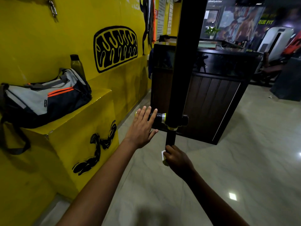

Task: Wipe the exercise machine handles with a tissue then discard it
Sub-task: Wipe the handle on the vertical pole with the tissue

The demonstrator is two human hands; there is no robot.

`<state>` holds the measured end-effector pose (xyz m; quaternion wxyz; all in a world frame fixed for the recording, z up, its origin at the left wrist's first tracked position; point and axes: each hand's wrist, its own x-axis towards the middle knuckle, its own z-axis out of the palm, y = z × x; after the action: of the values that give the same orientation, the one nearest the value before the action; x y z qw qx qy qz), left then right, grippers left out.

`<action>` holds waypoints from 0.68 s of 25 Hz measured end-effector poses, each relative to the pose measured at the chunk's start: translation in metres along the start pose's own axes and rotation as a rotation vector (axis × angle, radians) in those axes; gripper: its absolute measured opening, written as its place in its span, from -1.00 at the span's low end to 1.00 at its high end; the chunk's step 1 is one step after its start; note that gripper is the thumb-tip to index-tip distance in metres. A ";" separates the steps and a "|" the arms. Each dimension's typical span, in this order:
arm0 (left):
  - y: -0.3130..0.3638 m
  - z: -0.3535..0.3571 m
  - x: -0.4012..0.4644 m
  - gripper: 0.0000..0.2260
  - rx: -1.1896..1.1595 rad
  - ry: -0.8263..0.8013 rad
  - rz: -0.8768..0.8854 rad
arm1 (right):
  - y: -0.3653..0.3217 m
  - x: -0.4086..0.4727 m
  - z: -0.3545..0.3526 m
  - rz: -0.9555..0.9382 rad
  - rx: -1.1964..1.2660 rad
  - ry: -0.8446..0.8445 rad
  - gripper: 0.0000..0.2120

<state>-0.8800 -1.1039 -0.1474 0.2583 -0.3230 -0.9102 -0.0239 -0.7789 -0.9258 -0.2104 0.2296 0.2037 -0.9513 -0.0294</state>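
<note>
The right hand [177, 158] is clenched round the near, lower end of the black cylindrical machine handle [170, 138] that hangs below the tall black upright post [187, 62], and it presses a small white folded tissue [163, 155] against the bar; a corner of the tissue shows at the left of the knuckles. This handle's long axis runs up and down, so the wipe would seem to travel along it, up toward the yellow-green collar [172, 128] where it joins the post.

The left hand [143, 126] is released, fingers straight and spread, its palm laid over or just in front of the black horizontal side handle with a yellow-green end cap [157, 118]; whether it touches cannot be told. That handle lies crosswise, pointing left from the post, above and left of the tissue, and the left hand is the nearer one to it. A short black stub [184, 120] sticks out on the right.

The handles look smooth and slightly glossy, hard under the soft paper. To the left, a grey and navy fabric duffel bag with orange stripes [48, 98] rests on a glossy yellow ledge [91, 105] beside a dark bottle [77, 65]. A dark wood-panelled counter [211, 98] stands behind the post on a pale polished floor [228, 160].
</note>
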 end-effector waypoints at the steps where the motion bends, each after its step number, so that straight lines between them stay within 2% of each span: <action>1: 0.000 0.000 0.000 -0.33 0.001 -0.003 0.000 | -0.002 -0.001 0.003 0.005 0.000 -0.011 -0.79; 12: 0.000 -0.001 -0.001 -0.33 0.008 0.024 0.005 | -0.008 -0.012 0.011 -0.007 -0.004 -0.094 -0.73; 17: 0.001 0.000 -0.001 -0.34 0.025 0.030 0.003 | 0.003 0.005 -0.026 0.055 0.035 0.156 -0.82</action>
<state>-0.8788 -1.1039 -0.1480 0.2759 -0.3204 -0.9060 -0.0169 -0.7721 -0.9238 -0.1843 0.3001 0.1834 -0.9360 0.0096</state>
